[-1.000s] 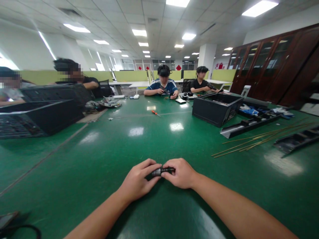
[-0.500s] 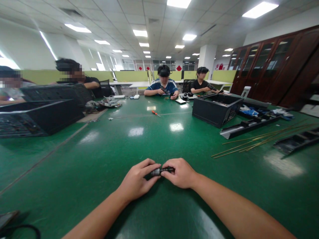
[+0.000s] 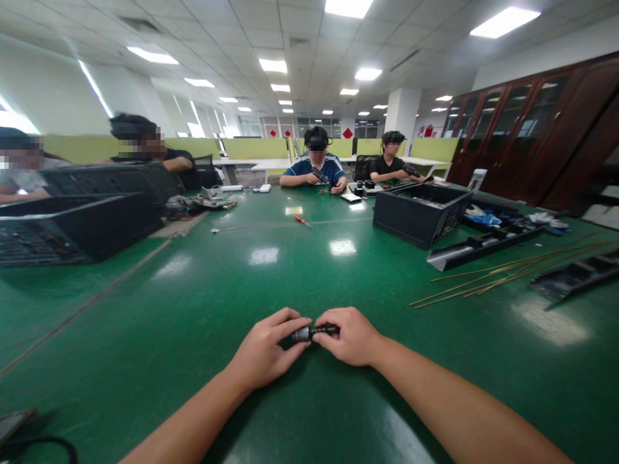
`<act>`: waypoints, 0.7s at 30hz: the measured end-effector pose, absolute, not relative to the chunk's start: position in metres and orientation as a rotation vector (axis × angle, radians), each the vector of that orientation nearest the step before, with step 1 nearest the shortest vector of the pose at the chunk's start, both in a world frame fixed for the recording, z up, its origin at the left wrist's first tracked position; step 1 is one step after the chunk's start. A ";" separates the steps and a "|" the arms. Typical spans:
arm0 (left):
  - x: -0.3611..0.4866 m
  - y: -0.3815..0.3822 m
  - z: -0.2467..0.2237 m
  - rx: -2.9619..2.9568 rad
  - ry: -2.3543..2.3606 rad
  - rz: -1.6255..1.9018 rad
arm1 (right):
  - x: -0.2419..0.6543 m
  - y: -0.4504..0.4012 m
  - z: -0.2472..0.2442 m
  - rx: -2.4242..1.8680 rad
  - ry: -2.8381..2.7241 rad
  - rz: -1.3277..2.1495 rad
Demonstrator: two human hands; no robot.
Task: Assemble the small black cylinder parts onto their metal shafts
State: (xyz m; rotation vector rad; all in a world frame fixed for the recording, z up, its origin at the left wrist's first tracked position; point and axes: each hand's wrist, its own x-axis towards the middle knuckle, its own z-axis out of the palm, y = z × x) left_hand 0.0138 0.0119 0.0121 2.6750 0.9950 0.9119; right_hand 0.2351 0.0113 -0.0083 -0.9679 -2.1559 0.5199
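Low over the green table, my left hand [image 3: 268, 351] pinches a small grey-and-black cylinder [image 3: 302, 334] between thumb and fingers. From its right end runs a thin, ridged black shaft [image 3: 326, 329], which my right hand [image 3: 352, 338] grips with closed fingertips. The two pieces lie in one line, end to end; whether they are joined is too small to tell. Both ends are partly covered by my fingers.
An orange-handled screwdriver [image 3: 302, 220] lies farther back on the green table [image 3: 217, 277]. Black metal cases stand at left [image 3: 116, 225] and right [image 3: 411, 216]. Thin brass-coloured rods [image 3: 483, 277] and black metal rails [image 3: 478, 248] lie at right. Several people sit around the table.
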 end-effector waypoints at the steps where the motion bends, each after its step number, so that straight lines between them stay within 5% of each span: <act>1: 0.014 0.012 0.012 2.673 0.998 0.905 | 0.235 0.011 -0.008 -0.967 -2.154 0.520; 21: 0.013 0.011 0.014 2.694 1.003 0.948 | 0.236 0.012 -0.009 -0.987 -2.132 0.521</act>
